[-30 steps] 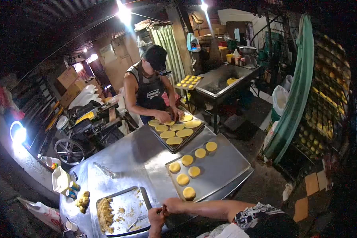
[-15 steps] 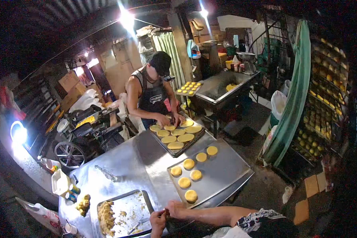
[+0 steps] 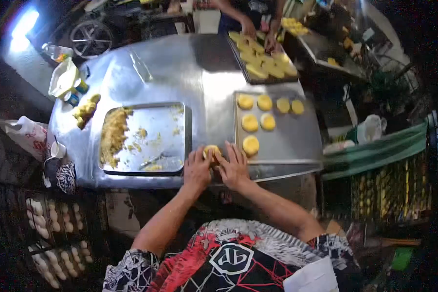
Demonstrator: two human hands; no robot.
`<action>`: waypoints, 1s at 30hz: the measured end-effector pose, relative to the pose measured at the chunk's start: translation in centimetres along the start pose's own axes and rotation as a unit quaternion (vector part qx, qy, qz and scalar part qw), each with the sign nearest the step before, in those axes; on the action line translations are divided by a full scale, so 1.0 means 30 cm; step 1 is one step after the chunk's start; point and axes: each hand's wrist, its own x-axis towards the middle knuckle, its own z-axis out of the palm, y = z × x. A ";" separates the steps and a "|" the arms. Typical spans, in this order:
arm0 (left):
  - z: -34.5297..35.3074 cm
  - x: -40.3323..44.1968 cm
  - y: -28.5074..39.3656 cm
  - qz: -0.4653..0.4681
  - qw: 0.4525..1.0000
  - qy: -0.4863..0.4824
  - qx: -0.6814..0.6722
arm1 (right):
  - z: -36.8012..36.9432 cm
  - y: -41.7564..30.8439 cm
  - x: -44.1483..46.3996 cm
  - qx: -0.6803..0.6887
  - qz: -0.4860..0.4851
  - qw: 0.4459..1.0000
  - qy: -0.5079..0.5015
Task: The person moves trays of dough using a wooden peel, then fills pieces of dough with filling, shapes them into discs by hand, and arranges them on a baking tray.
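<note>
My left hand (image 3: 198, 168) and my right hand (image 3: 233, 166) meet at the near edge of the metal table. Between them is a round yellow dough piece (image 3: 212, 150), with fingers of both hands closed around its sides. Just right of my hands, a flat baking sheet (image 3: 287, 141) carries several similar yellow dough rounds (image 3: 249, 123). On the left lies a rimmed tray (image 3: 185, 126) with a crumbly brown filling (image 3: 114, 134) heaped along its left side. A thin utensil (image 3: 152, 161) rests in that tray.
Across the table, a co-worker's hands (image 3: 271, 41) are over a dark tray (image 3: 252, 82) of flat yellow dough ovals. A white container (image 3: 63, 80), small cans (image 3: 80, 86) and a yellow lump (image 3: 86, 111) stand at the left edge. Racks of dough balls (image 3: 58, 216) are at lower left.
The view has tilted down toward my body. My hands, earlier together beside the filling tray's corner, now press around a yellow dough round. The co-worker still works at the far tray.
</note>
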 end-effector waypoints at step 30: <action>-0.005 0.079 -0.040 -0.162 0.914 -0.013 -0.373 | 0.001 0.010 0.093 0.264 0.155 0.947 -0.101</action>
